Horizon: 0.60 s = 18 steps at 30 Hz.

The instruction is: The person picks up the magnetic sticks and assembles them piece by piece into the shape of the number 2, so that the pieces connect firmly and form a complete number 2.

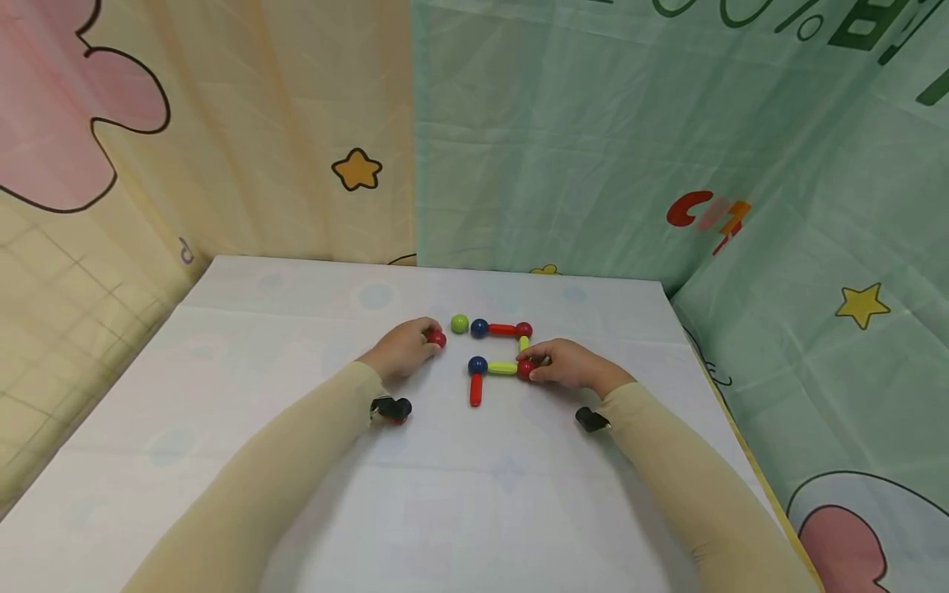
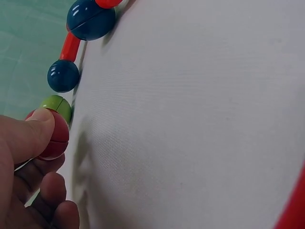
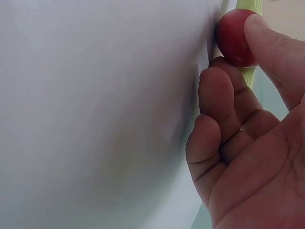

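My left hand (image 1: pixel 404 349) pinches a red ball (image 1: pixel 437 338) between thumb and fingers; in the left wrist view this red ball (image 2: pixel 58 138) partly covers a green ball (image 2: pixel 56 104). My right hand (image 1: pixel 571 365) grips another red ball (image 1: pixel 525 370), seen in the right wrist view as a red ball (image 3: pixel 236 38) under the thumb. From it a yellow-green rod (image 1: pixel 502 368) runs left to a blue ball (image 1: pixel 478 365), with a red rod (image 1: pixel 475 390) pointing toward me. Behind, a red rod (image 1: pixel 502 329) joins a blue ball (image 1: pixel 479 329) and a red ball (image 1: pixel 524 330).
The green ball (image 1: pixel 460 324) lies left of the back blue ball. A red piece (image 1: pixel 396 420) shows partly behind the left wrist camera (image 1: pixel 390 408). The white table (image 1: pixel 445 511) has printed curtains (image 1: pixel 534 148) behind it and at both sides.
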{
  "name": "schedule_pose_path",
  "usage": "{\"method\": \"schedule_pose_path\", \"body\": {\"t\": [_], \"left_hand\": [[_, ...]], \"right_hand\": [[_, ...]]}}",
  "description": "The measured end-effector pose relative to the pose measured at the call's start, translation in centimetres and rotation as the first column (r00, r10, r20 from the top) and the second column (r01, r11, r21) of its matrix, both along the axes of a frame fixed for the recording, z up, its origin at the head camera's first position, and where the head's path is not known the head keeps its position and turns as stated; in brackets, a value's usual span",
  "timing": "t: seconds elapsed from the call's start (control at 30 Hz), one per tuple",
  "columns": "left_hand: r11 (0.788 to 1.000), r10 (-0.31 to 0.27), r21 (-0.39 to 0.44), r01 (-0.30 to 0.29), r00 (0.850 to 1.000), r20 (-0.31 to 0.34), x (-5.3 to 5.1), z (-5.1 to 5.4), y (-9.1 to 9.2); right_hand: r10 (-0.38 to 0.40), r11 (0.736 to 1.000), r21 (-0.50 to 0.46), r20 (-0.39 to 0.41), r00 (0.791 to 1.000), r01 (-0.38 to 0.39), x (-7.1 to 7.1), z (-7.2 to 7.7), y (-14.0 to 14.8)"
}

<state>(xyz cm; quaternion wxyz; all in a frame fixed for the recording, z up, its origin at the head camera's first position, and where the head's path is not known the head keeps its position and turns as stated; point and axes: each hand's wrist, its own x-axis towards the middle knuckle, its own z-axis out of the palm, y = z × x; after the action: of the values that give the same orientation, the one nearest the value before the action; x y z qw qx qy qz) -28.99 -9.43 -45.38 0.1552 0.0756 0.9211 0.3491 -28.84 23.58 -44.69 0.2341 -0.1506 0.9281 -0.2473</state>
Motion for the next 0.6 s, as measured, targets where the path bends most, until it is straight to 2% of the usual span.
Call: {"method": "schedule_pose_path", "body": {"t": [0.17,0.37,0.5,0.6], "left_hand": [[1.0,-0.012,-0.003,0.012,1.0,0.013,0.5,0.4,-0.3],[1.0,-0.015,0.001,0.015,0.999,0.047,1.4,0.5,-0.7],[1.0,-0.008,0.016,0.007,0.998,0.069,2.2,0.7,-0.8],[1.0,-0.008,0.026,0.006,0.997,0.079,2.8,0.7,-0.8]], "right_hand": [[0.005,1.0,0.012,-0.014,1.0,-0.005,0.1,0.3,0.0],[0.028,0.999,0.028,-0.093,0.995,-0.025,0.3,1.1,-0.3],[0.033,0.999,-0.006,-0.144,0.989,-0.035,0.7,1.7,-1.4],[0.059,0.997,-0.035,-0.154,0.986,-0.065,0.9,1.9,-2.6]]}}
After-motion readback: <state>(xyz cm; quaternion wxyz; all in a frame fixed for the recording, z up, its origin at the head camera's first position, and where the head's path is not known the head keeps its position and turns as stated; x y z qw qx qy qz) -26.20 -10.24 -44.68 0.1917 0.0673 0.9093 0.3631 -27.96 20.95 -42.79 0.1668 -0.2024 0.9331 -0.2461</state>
